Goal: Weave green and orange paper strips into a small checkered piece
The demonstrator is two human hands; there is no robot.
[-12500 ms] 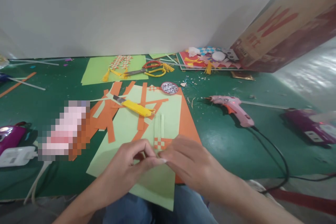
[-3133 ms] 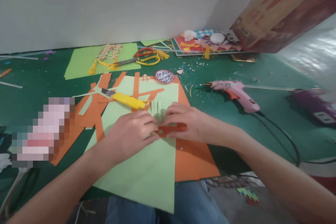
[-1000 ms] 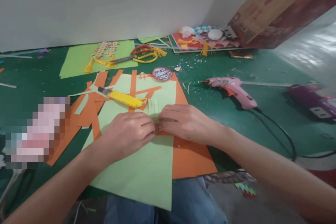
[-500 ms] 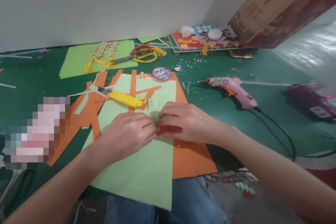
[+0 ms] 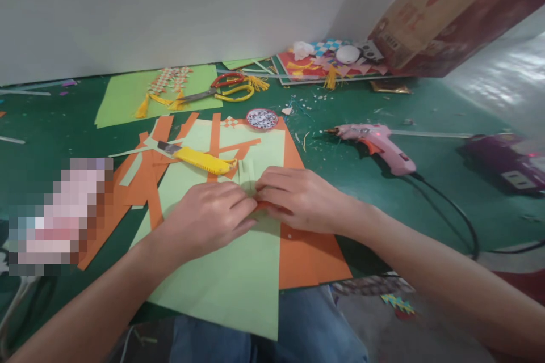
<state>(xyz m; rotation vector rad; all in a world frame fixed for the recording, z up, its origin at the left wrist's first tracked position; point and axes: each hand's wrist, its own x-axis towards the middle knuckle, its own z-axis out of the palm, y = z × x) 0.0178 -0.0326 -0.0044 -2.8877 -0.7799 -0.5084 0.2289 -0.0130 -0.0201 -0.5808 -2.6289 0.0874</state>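
Observation:
Both hands meet over a pale green paper sheet. My left hand is closed, its thumb and fingers pinching an orange paper strip by its end. Facing it, my right hand has its fingers curled around the same strip, most of which they hide. Pale green paper strips stick out just beyond the fingertips; where they meet the orange one is covered. A yellow utility knife with its blade out lies beyond my left hand, across loose orange strips.
A pink glue gun with a lit red light lies to the right, its cord running toward the table edge. Scissors rest on green paper at the back. Behind my hands stands a small dish of beads. A cardboard box leans at back right.
The fingers have shifted slightly on the orange strip, and less of it shows under my right hand. The things on the table stay in place.

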